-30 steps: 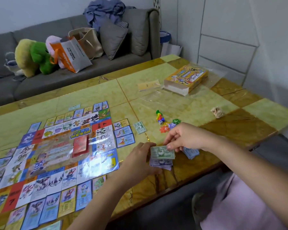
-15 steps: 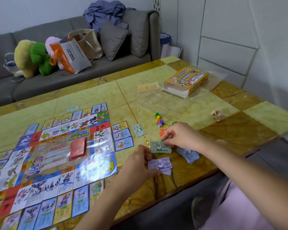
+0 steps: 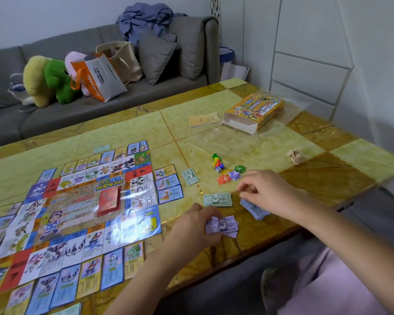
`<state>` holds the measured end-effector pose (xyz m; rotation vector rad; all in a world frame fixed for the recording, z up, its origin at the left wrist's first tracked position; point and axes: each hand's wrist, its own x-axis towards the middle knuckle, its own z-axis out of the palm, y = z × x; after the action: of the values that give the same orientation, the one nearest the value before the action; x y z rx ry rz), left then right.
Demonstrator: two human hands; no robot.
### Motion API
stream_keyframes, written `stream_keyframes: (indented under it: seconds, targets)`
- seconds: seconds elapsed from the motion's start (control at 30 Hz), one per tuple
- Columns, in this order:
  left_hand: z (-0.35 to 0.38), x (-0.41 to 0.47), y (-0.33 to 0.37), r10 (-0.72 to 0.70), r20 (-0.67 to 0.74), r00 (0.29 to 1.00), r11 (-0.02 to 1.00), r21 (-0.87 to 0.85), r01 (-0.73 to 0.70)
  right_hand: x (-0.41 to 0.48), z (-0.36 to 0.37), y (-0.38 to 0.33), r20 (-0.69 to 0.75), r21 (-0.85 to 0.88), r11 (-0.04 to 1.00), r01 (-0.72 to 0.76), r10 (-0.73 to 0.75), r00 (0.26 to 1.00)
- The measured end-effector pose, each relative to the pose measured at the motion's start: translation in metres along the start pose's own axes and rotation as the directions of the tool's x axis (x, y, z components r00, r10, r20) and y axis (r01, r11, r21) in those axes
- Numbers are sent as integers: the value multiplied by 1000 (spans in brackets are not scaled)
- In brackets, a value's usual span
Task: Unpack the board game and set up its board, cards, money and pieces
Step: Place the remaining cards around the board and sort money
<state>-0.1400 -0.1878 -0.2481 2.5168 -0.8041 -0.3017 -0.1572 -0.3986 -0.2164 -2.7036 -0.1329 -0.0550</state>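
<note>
The game board lies flat on the left of the table, with a red card deck in its middle and property cards laid around its edges. My left hand grips a stack of purple bills by its left end near the front edge. A stack of green bills lies just beyond it. My right hand hovers to the right of the green stack, fingers loosely curled and holding nothing, over a pile of blue bills. Coloured pawns, a die and star tokens lie farther back.
A single green bill lies beside the property cards. The yellow game box sits on clear plastic wrap at the back right, with a tan paper slip to its left and a crumpled wad. A grey sofa stands behind the table.
My right hand carried the green bills off the purple stack, set them on the table farther back, let go and drew to the right. My left hand still holds the purple bills.
</note>
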Motion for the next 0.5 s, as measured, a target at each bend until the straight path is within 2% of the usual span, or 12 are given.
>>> stream_keyframes:
  seconds: [0.17,0.23,0.4,0.5]
  targets:
    - [9,0,7,-21,-94,995,999,30,24,-36,2,1,1,-228,972,-64,66,998]
    - [11,0,8,-25,-102,994,999,40,29,-45,8,4,47,-277,960,-44,59,997]
    - [9,1,8,-6,-59,998,999,44,9,-57,14,20,185,-233,969,80,-37,982]
    - [6,3,7,14,-16,1000,1000,26,-13,-62,13,32,220,-107,989,107,-81,972]
